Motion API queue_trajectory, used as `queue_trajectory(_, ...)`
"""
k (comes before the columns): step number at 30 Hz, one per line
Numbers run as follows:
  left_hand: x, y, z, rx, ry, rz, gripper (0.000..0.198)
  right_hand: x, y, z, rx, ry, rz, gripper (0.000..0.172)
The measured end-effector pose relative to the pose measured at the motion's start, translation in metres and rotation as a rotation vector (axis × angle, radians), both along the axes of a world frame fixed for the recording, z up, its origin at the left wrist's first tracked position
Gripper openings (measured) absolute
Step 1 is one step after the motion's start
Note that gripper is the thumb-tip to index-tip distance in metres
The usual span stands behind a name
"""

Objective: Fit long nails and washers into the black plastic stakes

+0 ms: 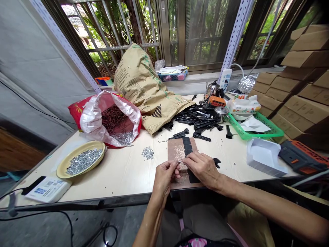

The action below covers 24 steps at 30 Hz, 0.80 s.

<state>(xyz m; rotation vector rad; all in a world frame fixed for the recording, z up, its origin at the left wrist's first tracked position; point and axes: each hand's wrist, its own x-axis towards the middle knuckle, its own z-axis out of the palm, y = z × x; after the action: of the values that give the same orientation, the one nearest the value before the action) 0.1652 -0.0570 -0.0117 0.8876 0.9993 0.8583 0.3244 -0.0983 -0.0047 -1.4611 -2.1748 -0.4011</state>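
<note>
My left hand (166, 175) is closed in a pinch at the near part of a brown board (172, 145). Its fingertips meet those of my right hand (203, 168), which is also pinched. A tiny pale, shiny bit shows between the fingertips, too small to name. Light specks are scattered over the board. A column of dark flat pieces (188, 146) runs along the board, partly hidden under my right hand. To the left lies a small heap of shiny metal bits (148, 153). A black open-ended wrench-like head (217, 162) shows just beyond my right hand.
Black wrench-shaped parts (191, 118) are piled behind the board, beside a brown paper sack (144, 89). On the left are a bag of dark red screws (117, 123) and a yellow dish (61, 168) of metal bits. A green basket (257, 134) and white box (266, 159) stand right.
</note>
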Motion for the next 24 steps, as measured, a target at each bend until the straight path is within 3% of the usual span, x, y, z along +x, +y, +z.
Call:
queue_trajectory(10, -0.001, -0.001, 0.001, 0.203, 0.140, -0.020, 0.029, 0.003, 0.000, -0.004, -0.001, 0.032, 0.011, 0.017)
queue_trajectory(14, -0.002, 0.000, 0.001, 0.209, 0.162, -0.043, 0.029, 0.004, -0.001, -0.001, -0.105, 0.155, 0.040, 0.018)
queue_trajectory(20, -0.004, -0.001, 0.006, 0.233, 0.184, -0.080, 0.028, 0.005, -0.002, -0.001, -0.035, 0.046, 0.013, 0.019)
queue_trajectory(24, -0.003, -0.001, 0.011, 0.188, 0.148, -0.084, 0.028, 0.006, -0.003, -0.003, -0.050, 0.092, 0.043, 0.018)
